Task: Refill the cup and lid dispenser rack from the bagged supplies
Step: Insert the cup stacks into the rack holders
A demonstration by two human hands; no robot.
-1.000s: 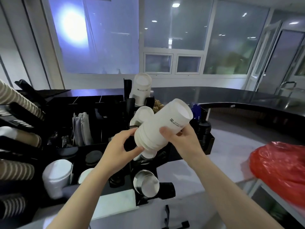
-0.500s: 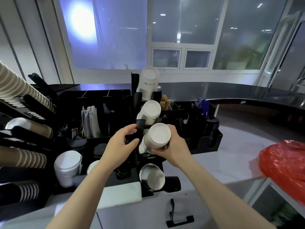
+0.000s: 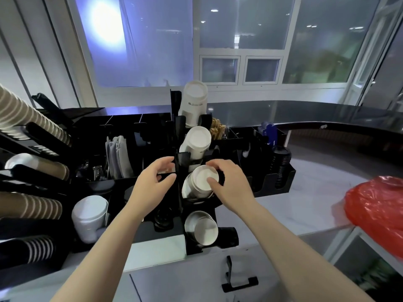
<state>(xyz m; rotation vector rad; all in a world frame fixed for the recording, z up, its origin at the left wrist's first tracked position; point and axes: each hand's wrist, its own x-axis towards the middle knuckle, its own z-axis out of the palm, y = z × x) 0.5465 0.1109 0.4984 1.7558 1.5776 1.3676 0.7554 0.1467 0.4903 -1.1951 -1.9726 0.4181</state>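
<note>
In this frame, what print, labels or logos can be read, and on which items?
Top white cup stack in the rack: a small dark logo with a line of text, too small and blurred to read.
Second white cup stack: a dark mark low on its side, unreadable.
No other text is visible.

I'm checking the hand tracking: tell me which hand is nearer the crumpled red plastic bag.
Right. The right hand pinches a white paper cup stack in the black rack, left of the red plastic bag; the left hand is farther left, across the rack's divider.
</note>
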